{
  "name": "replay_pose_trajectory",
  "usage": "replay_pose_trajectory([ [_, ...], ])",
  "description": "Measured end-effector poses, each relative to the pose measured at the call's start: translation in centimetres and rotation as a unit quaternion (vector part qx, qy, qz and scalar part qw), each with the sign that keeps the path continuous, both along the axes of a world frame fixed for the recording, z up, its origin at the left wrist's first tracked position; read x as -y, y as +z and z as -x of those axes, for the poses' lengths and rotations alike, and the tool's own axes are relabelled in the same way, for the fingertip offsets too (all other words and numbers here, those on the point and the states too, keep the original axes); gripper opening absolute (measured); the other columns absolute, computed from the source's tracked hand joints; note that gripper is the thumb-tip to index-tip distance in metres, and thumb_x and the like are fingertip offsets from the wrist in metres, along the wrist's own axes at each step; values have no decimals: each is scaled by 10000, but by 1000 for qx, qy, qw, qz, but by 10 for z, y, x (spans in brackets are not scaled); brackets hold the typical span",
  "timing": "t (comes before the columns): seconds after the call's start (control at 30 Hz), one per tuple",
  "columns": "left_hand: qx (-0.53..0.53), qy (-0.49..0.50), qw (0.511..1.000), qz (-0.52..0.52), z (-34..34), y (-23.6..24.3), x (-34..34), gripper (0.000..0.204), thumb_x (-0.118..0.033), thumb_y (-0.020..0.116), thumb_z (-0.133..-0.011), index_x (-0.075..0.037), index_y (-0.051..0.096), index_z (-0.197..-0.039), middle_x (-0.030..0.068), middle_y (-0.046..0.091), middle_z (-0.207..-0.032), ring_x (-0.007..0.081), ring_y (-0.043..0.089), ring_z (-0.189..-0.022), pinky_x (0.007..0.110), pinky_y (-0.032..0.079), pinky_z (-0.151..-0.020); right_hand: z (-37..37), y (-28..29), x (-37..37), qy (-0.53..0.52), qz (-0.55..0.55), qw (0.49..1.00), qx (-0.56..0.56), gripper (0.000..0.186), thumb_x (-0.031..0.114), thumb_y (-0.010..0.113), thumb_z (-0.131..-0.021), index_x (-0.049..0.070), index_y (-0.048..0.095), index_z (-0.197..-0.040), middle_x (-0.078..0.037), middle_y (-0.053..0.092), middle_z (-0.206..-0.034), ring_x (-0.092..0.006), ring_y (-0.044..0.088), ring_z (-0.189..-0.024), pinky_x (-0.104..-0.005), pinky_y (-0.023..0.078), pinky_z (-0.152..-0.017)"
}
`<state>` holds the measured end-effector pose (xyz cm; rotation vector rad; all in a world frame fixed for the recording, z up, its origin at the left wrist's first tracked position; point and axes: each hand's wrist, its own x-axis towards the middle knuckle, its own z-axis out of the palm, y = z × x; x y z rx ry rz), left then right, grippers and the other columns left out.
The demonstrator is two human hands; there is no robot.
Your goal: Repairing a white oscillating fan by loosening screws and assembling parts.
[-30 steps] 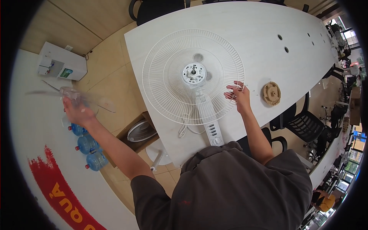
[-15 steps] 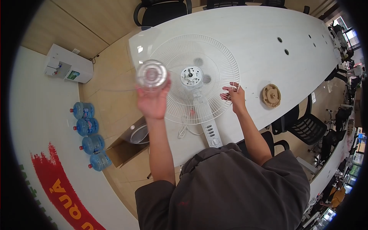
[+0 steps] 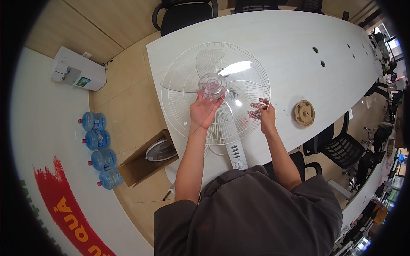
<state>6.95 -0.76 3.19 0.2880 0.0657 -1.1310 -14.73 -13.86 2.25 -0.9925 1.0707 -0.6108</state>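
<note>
1. Left hand (image 3: 203, 112): palm upward, thumb and fingers curled about the hub of the fan blade.
2. Fan blade (image 3: 212, 84), clear plastic: held over the middle of the wire grille, above the table; gap beneath the hub hidden, seating on the shaft impossible to tell.
3. Right hand (image 3: 267, 117): at the right rim of the wire grille, fingers parted among the wires; pinching or merely steadying, impossible to tell.
4. Wire grille (image 3: 247, 129), white, round: beneath the blade, seemingly already in place.
5. Fan column (image 3: 237, 156), white: apparently laid along the table (image 3: 294, 47), buttons and knob toward the torso.
6. White-rimmed round part (image 3: 161, 149): inside the open carton (image 3: 139, 167) beside the table, untouched.
7. Brown moulded disc (image 3: 303, 113): on the table, right of the wire grille, apart from both hands.
8. Progress, by judgement: wire grille done; blade not yet released; no cover over the blade.
</note>
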Motion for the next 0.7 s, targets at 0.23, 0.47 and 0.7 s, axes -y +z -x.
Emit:
replay_pose_trajectory([
  [0.23,38,12,999,-8,-8,-26,-6,389,-193,551,-1018,-75,460,-1378,214,502,-1441,432,511,-1314,611,407,-1118,1,-11,1,5,28,999,19,327,17,528,-995,-57,479,-1310,-206,686,-1088,-265,723,-818,-366,637,-708],
  [0.47,79,62,995,22,-15,-36,-12,408,52,500,-943,-50,489,-1338,190,498,-1447,409,470,-1360,588,400,-1165,2,-8,1,3,-3,1000,3,326,-4,500,-997,-53,462,-1317,-197,671,-1112,-258,715,-800,-361,632,-686],
  [0.7,80,94,991,-47,-25,-18,2,379,68,480,-958,-37,506,-1320,186,551,-1383,363,537,-1308,555,447,-1140,3,-5,1,2,0,1000,3,324,-1,495,-1002,-50,450,-1319,-221,677,-1106,-262,718,-767,-354,618,-665],
])
